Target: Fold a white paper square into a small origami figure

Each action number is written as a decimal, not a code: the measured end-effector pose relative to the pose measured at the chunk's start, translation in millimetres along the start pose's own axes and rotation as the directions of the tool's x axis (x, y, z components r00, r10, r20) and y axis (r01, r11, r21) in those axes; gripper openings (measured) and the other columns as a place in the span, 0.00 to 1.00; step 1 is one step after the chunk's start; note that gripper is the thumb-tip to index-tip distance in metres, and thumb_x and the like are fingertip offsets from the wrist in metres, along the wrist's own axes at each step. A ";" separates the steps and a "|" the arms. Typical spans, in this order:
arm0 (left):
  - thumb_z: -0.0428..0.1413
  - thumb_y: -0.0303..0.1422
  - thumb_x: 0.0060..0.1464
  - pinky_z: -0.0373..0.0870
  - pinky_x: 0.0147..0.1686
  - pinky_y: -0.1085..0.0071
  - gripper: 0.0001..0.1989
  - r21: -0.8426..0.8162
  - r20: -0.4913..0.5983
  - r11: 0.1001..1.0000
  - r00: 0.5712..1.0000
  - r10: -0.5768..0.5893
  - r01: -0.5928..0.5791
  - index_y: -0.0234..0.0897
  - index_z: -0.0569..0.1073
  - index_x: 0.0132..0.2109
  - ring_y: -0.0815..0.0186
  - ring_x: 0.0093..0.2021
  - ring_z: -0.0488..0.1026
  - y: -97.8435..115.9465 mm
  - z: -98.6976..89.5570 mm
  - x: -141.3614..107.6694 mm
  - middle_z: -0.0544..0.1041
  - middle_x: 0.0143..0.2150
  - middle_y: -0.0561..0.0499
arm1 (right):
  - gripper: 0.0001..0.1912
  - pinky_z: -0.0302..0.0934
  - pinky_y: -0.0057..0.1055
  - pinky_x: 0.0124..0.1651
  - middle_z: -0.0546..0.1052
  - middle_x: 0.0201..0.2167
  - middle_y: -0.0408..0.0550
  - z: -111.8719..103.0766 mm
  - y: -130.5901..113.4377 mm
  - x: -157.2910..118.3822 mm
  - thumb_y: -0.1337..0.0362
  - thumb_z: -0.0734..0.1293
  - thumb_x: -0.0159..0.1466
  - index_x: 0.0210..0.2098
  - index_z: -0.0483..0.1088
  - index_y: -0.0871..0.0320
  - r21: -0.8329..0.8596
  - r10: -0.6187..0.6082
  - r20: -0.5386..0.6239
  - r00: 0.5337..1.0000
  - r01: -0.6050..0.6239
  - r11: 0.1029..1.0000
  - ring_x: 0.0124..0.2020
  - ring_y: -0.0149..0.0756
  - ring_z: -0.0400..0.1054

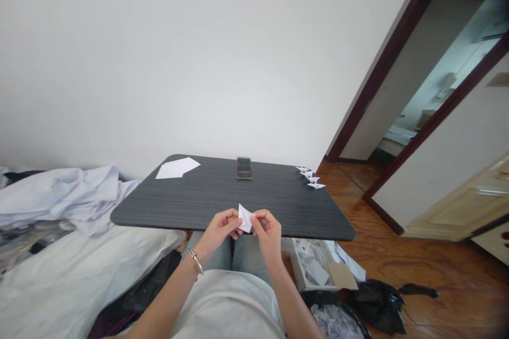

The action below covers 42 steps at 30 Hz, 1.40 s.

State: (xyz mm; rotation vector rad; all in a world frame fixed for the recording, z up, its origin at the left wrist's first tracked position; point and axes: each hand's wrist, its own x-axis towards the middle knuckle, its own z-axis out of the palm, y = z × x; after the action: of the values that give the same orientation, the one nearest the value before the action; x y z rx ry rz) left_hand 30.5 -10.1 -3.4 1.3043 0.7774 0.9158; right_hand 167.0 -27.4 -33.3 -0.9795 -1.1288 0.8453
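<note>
Folded paper (245, 217), white, sharply pointed, pinched in left hand (221, 226), right hand (269, 229)

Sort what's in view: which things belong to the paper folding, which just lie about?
Likely part of the job:
folded paper, in left hand and right hand
flat white paper
small folded figures

Probably lying about:
phone
white fabric
open box
black plastic on floor

Shows a softly lit white wall (199, 53) across upper left and centre. Opens through a dark-red door frame (376, 78) at upper right, above brown wood-grain floor (433, 267). Has a dark, round-cornered surface (191, 196) below centre.
</note>
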 end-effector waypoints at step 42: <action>0.55 0.38 0.45 0.56 0.15 0.81 0.12 0.029 -0.115 0.999 0.993 -0.027 0.030 0.31 0.67 0.27 0.74 0.18 0.64 -5.9 0.3 2.6 0.69 0.18 0.54 | 0.06 0.53 0.24 0.25 0.62 0.23 0.41 0.6 4.0 0.6 0.64 0.63 0.56 0.24 0.65 0.58 -0.160 -0.132 -0.056 0.990 0.122 0.980 0.23 0.29 0.57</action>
State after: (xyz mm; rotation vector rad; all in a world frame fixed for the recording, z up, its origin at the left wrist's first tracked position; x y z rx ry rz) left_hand 32.7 -8.1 -9.1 1.2722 0.8999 0.9655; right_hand 166.3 -25.4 -36.8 -1.0450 -1.2002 0.6239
